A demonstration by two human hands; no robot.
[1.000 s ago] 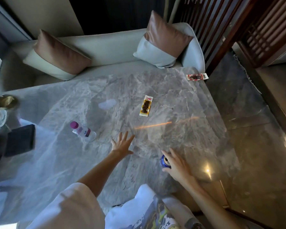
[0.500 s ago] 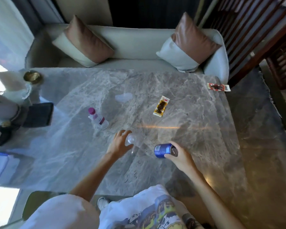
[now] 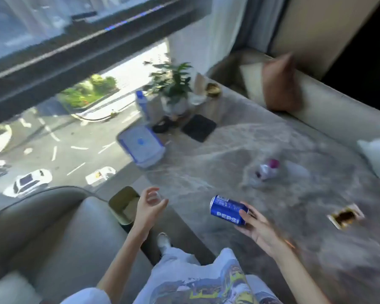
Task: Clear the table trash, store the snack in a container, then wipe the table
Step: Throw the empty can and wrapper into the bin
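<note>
My right hand (image 3: 258, 230) holds a blue Pepsi can (image 3: 227, 209) on its side above the near edge of the marble table (image 3: 228, 172). My left hand (image 3: 148, 207) is closed around a small clear plastic item (image 3: 156, 197), held over an open bin (image 3: 124, 205) standing on the floor beside the table. A small bottle with a pink cap (image 3: 267, 171) lies blurred on the table. A yellow snack packet (image 3: 346, 216) lies to the right. A clear container with a blue-rimmed lid (image 3: 140, 145) sits at the table's left edge.
A potted plant (image 3: 173, 88), a blue spray bottle (image 3: 142, 104), a gold dish (image 3: 213, 88) and a black mat (image 3: 199, 127) crowd the far left corner. A sofa with cushions (image 3: 279, 84) runs along the far side. A grey armchair (image 3: 53, 233) is on my left.
The view has swung left toward the window. My left hand picked up the clear item and carried it over the bin. My right hand lifted the can off the table.
</note>
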